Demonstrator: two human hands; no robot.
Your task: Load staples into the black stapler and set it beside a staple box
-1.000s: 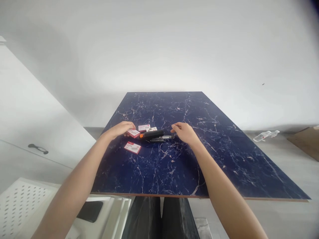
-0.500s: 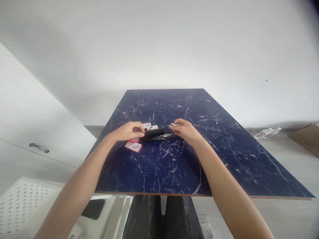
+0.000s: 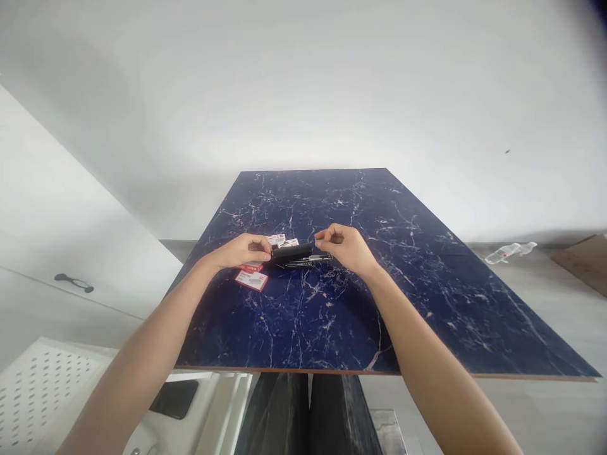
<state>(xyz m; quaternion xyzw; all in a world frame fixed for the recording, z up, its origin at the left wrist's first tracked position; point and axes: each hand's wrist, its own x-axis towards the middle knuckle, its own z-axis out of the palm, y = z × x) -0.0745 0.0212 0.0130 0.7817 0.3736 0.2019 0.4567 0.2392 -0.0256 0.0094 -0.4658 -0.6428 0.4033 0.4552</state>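
Observation:
A black stapler lies on the dark blue marbled table, its metal staple tray sticking out at the right end. My left hand grips the stapler's left end between thumb and fingers. Just above the tray, my right hand is closed in a pinch. A tiny pale piece shows at its fingertips, too small to name for certain. Beside my left hand lie a red-and-white box with a stapler-refill look and another small white box, partly covered by the stapler and hand.
The table has a brown front edge close to my legs. A black phone-like slab rests on a white surface at lower left. At right, a clear plastic bottle and a cardboard box are on the floor.
My right hand has moved slightly left, bringing its pinched fingertips over the inner part of the tray, near the stapler's body. My left hand keeps its hold on the stapler.

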